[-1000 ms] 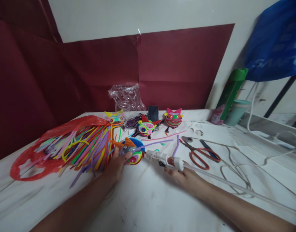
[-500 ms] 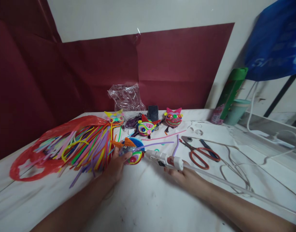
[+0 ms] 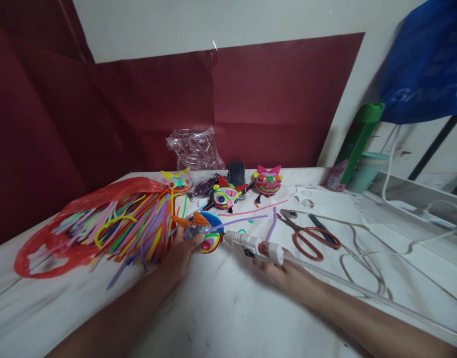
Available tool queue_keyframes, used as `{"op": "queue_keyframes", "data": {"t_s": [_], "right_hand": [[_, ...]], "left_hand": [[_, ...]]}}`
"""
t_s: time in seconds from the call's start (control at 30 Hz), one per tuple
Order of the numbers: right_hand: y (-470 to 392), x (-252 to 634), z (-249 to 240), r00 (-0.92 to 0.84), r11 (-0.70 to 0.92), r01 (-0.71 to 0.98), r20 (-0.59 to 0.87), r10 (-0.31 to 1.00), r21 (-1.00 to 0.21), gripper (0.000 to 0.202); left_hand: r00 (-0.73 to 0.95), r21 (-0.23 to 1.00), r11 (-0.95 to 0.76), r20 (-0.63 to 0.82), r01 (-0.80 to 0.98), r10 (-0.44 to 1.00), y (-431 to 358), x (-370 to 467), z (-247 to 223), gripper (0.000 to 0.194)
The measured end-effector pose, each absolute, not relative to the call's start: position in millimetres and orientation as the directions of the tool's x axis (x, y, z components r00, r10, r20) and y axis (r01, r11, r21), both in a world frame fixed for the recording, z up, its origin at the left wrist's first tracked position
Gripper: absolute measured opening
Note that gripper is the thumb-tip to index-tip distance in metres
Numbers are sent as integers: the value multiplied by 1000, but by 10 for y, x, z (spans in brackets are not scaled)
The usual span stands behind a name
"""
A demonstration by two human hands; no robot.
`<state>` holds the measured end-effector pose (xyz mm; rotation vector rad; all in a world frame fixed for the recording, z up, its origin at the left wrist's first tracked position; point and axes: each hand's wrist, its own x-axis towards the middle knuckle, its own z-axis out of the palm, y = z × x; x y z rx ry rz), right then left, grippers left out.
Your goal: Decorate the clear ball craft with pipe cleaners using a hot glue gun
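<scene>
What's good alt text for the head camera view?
A left hand holds an orange-eared craft head while the right hand points a white glue gun at its edge. Colourful pipe cleaners lie partly over a red plastic bag at left, three similar heads behind, orange-handled scissors at right.

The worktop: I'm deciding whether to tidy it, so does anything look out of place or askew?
Mildly untidy rather than clearly wrong. The orange-handled scissors lie with handles spread, a pale cord runs in loose loops to their right, and a purple strip lies apart from the bundle of coloured strips.
</scene>
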<state>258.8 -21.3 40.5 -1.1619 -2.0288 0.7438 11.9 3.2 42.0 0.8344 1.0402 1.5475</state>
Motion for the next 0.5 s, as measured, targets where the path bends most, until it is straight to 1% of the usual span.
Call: {"op": "queue_keyframes", "data": {"t_s": [0.2, 0.4, 0.5], "right_hand": [[-209, 2552, 380, -398, 465, 457, 293, 869, -758, 19], [-174, 2581, 371, -398, 472, 478, 296, 868, -741, 19], [-170, 2592, 359, -398, 469, 479, 292, 870, -742, 19]], "left_hand": [[-199, 926, -66, -9, -371, 980, 30, 107, 392, 65], [-228, 927, -60, -28, -369, 973, -8, 134, 482, 67], [-244, 935, -47, -43, -351, 969, -9, 138, 492, 65]]}}
